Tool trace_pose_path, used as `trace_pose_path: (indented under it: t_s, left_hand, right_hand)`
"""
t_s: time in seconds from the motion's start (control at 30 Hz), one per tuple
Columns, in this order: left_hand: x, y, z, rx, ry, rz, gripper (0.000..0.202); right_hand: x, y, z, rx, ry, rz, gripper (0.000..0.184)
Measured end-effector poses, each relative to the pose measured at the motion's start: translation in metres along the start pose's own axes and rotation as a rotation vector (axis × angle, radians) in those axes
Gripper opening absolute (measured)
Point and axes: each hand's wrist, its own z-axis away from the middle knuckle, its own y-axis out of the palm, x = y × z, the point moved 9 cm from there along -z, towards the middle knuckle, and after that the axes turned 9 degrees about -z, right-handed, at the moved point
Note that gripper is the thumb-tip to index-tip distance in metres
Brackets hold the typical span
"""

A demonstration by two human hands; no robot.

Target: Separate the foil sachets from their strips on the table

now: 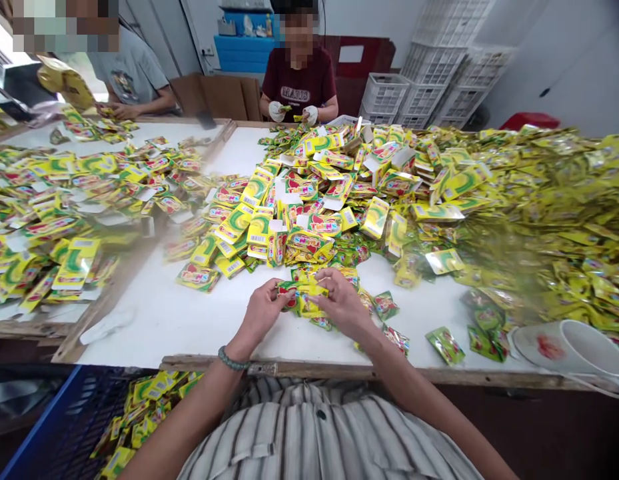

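Head view, the only one:

- Left hand (262,310) and right hand (342,300) are close together over the near middle of the white table (189,327). Both are clamped on the same sachet bundle (305,298).
- Left fingers pinch the bundle's left end and right fingers wrap its right end. The bundle is yellow, green and red, held roughly level just above the tabletop. I can't tell how many sachets are in it.
- A green bead bracelet (232,361) is on the left wrist, and a striped shirt (314,433) fills the near edge.
- A few loose sachets (389,305) lie just right of the hands, with more green ones (445,345) further right, near the table's wooden rim (299,369).
- The centre heap (309,200) of the same sachets starts just beyond the hands and runs to the far side.
- A much bigger right heap (549,200) covers the right half of the table, blurred at the edge.
- A white mug (574,348) lies on its side at the near right corner, touching that heap's fringe.
- A second table on the left carries its own left heap (64,200).
- A blue crate (59,427), near left and below table level, has sachets in it.
- On the far side, a person in a maroon shirt (299,83) has gloved hands (276,110) at the table edge.
- At far left is a person in a grey shirt (132,70).
- White crates (429,73) are stacked at far right.
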Motion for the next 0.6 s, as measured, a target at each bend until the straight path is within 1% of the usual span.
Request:
trace_pose_path:
  t_s: [0.07,0.13,0.23,0.27,0.33,0.4,0.47,0.53,0.6]
  left_hand:
    - [-0.003,0.016,0.008,0.104,-0.019,0.169,0.038]
    - [-0.006,0.026,0.013,0.161,-0.026,0.268,0.037]
    - [-0.006,0.03,0.014,0.162,-0.037,0.282,0.04]
    - [-0.005,0.03,0.013,0.151,-0.045,0.268,0.042]
    - [0.0,0.03,0.011,0.126,-0.066,0.258,0.044]
    - [0.005,0.03,0.008,0.104,-0.07,0.256,0.044]
    - [0.004,0.026,0.005,0.065,-0.014,0.18,0.04]
    - [-0.002,0.021,0.004,0.004,0.073,0.023,0.033]
    - [-0.008,0.018,0.003,-0.047,0.133,-0.147,0.028]
  right_hand:
    - [0.001,0.009,0.001,0.021,-0.045,0.04,0.029]
    - [0.004,0.009,0.002,-0.023,-0.107,0.153,0.029]
    - [0.008,0.007,0.005,-0.082,-0.184,0.352,0.026]
    - [0.007,0.007,0.005,-0.09,-0.191,0.379,0.025]
    - [0.0,0.004,0.006,-0.112,-0.165,0.313,0.024]
    - [-0.01,-0.001,0.006,-0.145,-0.101,0.132,0.028]
    - [-0.018,-0.003,0.006,-0.155,-0.03,-0.029,0.034]
    - [-0.02,0.003,0.005,-0.083,0.04,-0.046,0.035]
    - [-0.016,0.01,0.006,0.003,0.076,0.026,0.032]
